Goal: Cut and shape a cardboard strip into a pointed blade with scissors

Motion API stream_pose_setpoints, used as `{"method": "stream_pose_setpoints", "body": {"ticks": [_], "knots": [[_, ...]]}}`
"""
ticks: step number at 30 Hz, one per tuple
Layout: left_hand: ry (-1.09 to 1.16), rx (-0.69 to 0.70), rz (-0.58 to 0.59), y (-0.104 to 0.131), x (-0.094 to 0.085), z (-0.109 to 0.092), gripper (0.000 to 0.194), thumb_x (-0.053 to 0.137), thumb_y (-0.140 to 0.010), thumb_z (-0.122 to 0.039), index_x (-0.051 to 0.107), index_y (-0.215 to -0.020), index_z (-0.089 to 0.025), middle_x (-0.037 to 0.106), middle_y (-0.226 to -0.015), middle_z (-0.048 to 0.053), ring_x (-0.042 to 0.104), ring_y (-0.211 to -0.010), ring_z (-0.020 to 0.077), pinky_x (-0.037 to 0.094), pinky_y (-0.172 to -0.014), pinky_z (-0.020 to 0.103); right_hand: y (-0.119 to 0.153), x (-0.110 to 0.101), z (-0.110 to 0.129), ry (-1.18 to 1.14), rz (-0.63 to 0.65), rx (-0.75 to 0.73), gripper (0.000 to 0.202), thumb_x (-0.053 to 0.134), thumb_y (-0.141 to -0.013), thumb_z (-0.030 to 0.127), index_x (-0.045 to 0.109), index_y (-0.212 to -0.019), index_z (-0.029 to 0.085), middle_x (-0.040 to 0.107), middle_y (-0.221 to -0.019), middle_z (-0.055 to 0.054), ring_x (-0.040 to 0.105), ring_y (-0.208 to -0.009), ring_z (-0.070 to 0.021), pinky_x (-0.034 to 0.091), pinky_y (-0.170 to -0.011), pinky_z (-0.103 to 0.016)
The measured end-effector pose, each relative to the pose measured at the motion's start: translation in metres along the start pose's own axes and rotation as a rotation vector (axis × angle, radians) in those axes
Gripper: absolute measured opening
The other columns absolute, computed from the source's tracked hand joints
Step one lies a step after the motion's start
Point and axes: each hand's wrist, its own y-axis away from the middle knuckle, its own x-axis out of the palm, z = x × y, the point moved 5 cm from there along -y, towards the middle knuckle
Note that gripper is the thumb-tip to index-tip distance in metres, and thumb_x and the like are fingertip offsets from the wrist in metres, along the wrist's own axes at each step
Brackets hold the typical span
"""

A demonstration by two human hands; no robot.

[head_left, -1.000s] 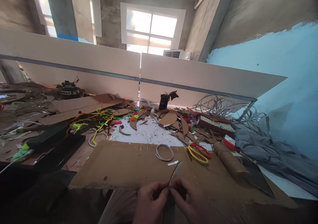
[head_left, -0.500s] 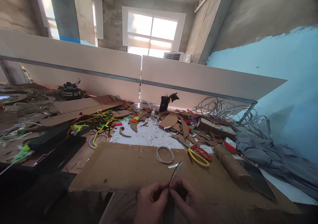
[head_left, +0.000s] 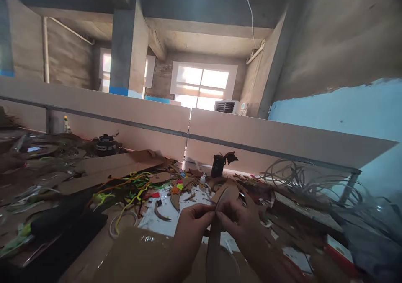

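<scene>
In front of me, both hands pinch one long, curved grey-brown strip (head_left: 213,251), which looks like cardboard. My left hand (head_left: 194,224) grips its edge between thumb and fingertips. Right beside it, the thumb and fingers of my right hand (head_left: 236,222) are closed on the same strip, and the fingertips of the two hands nearly meet. One end rises past the right fingers, and the rest hangs down between my wrists. Beneath the hands lies a brown cardboard sheet (head_left: 135,249), partly hidden by my forearms.
Cardboard scraps (head_left: 161,212) litter a white surface (head_left: 147,221) ahead. Coloured pipe cleaners (head_left: 138,191) lie to the left, near a dark tape-like roll (head_left: 106,145). A black container (head_left: 217,165) stands at the back. Coiled grey strips (head_left: 289,178) and a red-and-white box (head_left: 341,249) are at right.
My view has tilted upward, so the table appears lower. Both hands have lifted with the strip from low over the cardboard sheet, still pinching it.
</scene>
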Motion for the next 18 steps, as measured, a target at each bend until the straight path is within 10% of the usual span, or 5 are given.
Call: {"method": "stream_pose_setpoints", "body": {"ticks": [8,18], "knots": [[-0.001,0.055,-0.021,-0.067,-0.024,0.002,0.025,0.073,-0.068,-0.031,0.078,-0.087,-0.015,0.077,-0.081,0.006,0.069,-0.077,0.0216,0.051,-0.071,0.03,-0.058,0.01,-0.004,0.107,-0.135,-0.062,0.01,0.061,-0.074,0.024,0.063,-0.064,0.023,0.065,-0.058,0.0,0.063,-0.058,-0.0192,0.046,-0.051,-0.024],[-0.022,0.007,-0.092,-0.14,-0.039,0.034,0.021,0.073,-0.063,-0.033,0.075,-0.08,-0.02,0.074,-0.072,0.001,0.067,-0.072,0.0203,0.046,-0.059,0.024,-0.1,0.036,-0.084,0.102,-0.103,0.003,0.015,0.057,-0.079,0.033,0.065,-0.077,0.02,0.069,-0.072,-0.003,0.063,-0.064,-0.0196,0.047,-0.057,-0.027]]}}
